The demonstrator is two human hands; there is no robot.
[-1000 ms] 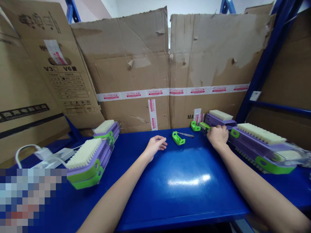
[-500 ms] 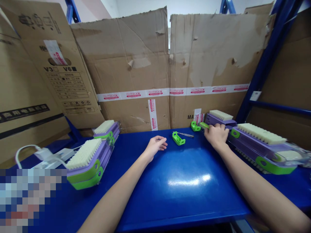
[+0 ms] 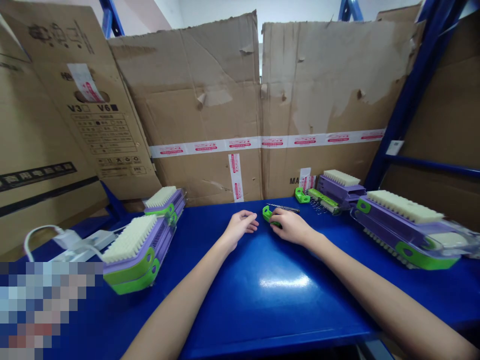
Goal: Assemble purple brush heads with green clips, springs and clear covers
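Observation:
My right hand (image 3: 292, 226) has its fingers closed over a small green U-shaped plastic bracket (image 3: 266, 213) on the blue table, covering much of it. Just left of the bracket, my left hand (image 3: 242, 229) hovers with relaxed, slightly bent fingers and nothing in it. Behind my right hand lies a slim screwdriver (image 3: 283, 207), its end partly hidden. A second green bracket (image 3: 302, 195) stands further back. Beside it is a flat green-and-clear piece (image 3: 323, 199) with several small metal bits scattered near it.
Purple-and-green units with cream bristle pads (image 3: 407, 206) sit at the right, with a smaller purple one (image 3: 339, 187) behind. Similar brush units (image 3: 131, 240) stand at the left near a white power strip (image 3: 84, 245). Cardboard sheets (image 3: 206, 100) wall off the back.
My right hand has moved left from the flat green piece by the purple unit to the nearer green bracket and taken hold of it. My left hand has stayed in place.

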